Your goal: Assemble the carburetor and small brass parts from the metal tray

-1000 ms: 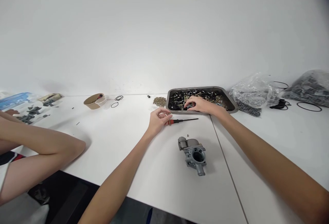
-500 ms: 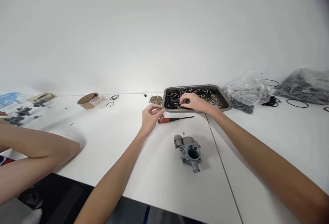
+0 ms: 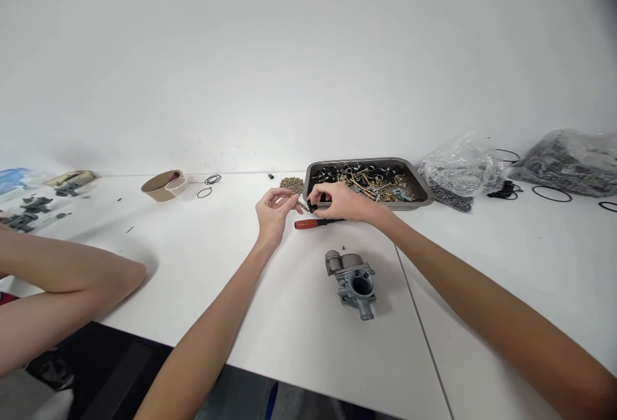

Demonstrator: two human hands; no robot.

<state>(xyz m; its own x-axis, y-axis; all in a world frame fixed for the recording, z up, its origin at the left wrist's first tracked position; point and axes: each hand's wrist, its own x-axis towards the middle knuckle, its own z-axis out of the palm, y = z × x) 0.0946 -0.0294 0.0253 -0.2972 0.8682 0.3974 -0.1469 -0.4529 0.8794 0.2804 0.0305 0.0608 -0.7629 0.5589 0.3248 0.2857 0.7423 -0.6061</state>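
My left hand (image 3: 274,213) is closed in a pinch on a thin brass-coloured screw (image 3: 302,206) in front of the tray's left corner. Just right of it, my right hand (image 3: 332,201) pinches a small black part (image 3: 312,207), its tip close to the screw; whether the two touch I cannot tell. Behind the hands lies a dark metal tray (image 3: 424,196) of mixed black and brass-coloured small parts. A screwdriver with a red handle (image 3: 305,224) lies below the hands, its shaft partly covered by my right hand. Nearer to me a grey metal carburetor (image 3: 354,285) rests on the table.
A pile of small brass pieces (image 3: 291,184) lies left of the tray. Plastic bags of dark parts (image 3: 446,191) stand at right, beside black rings (image 3: 552,194). A brown bowl (image 3: 157,190) and clear cup (image 3: 177,188) stand at left, near another person's bent arm (image 3: 96,278).
My right hand has come out of the tray with a small black part and moved left to my left hand. My left hand has shifted slightly left and up, still pinching the screw.
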